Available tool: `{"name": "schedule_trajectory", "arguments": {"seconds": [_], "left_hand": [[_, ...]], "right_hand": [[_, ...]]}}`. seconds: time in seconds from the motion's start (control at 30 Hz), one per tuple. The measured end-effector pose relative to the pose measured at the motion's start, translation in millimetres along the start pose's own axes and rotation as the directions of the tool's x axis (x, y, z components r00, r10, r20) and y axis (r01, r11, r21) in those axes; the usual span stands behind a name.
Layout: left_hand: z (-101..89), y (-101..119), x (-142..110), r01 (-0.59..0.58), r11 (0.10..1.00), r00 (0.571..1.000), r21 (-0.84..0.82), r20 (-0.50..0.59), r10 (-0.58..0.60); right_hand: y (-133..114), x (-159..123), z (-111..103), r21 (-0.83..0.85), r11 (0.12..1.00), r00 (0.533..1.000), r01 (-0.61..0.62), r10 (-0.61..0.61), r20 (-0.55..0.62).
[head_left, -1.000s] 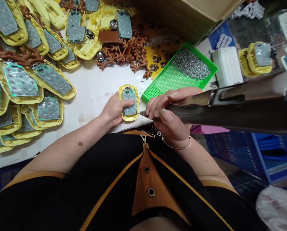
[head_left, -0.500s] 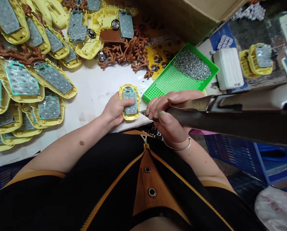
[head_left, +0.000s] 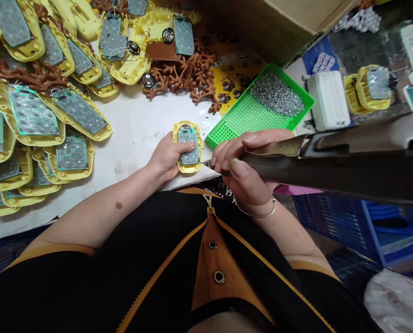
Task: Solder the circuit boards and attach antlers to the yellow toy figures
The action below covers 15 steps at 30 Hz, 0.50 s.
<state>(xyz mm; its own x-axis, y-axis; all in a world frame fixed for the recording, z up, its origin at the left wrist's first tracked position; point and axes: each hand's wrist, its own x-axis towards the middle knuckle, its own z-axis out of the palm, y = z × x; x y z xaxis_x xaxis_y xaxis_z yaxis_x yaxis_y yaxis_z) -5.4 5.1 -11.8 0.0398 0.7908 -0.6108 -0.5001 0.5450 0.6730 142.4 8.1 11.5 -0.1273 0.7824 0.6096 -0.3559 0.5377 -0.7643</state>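
Observation:
My left hand [head_left: 169,155] is closed on a yellow plastic toy shell [head_left: 191,168], its thumb lying across the grey-green circuit board [head_left: 188,150] inside. My right hand [head_left: 246,162] wraps round the front of a dark electric screwdriver [head_left: 279,169], held almost level. The tool's thin bit points left at the lower right edge of the shell; whether it touches a screw there is too small to tell. Just beyond my right hand lies a green perforated tray [head_left: 227,132] with a heap of small silver screws [head_left: 277,92] at its far end.
Yellow shells with boards [head_left: 33,111] are piled along the left. Brown antler-shaped pieces [head_left: 188,74] lie at the back beside a cardboard box [head_left: 261,23]. A white box [head_left: 329,99] and more yellow shells [head_left: 374,88] stand right. Blue crates [head_left: 334,222] are below the table's right side.
Hardly anything differs. The whole view has shifted very slightly, and both hands keep the same hold on the shell and the screwdriver.

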Motion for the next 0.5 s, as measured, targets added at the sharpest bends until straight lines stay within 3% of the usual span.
{"name": "schedule_trajectory", "arguments": {"seconds": [0.17, 0.37, 0.5], "left_hand": [[0.6, 0, -1, -0.003, 1.000, 1.000, 0.009, 0.004, 0.003], [-0.9, -2, 1, -0.017, 1.000, 1.000, 0.007, 0.007, 0.017], [-12.3, 7, -10, -0.017, 0.985, 0.996, 0.172, 0.090, 0.001]], "right_hand": [[2, -1, 2, -0.057, 0.996, 0.995, -0.076, 0.071, -0.074], [4, -3, 1, -0.073, 0.997, 0.998, 0.032, -0.036, -0.047], [1, 0, -9, -0.096, 0.995, 0.986, -0.037, 0.021, -0.165]]}}
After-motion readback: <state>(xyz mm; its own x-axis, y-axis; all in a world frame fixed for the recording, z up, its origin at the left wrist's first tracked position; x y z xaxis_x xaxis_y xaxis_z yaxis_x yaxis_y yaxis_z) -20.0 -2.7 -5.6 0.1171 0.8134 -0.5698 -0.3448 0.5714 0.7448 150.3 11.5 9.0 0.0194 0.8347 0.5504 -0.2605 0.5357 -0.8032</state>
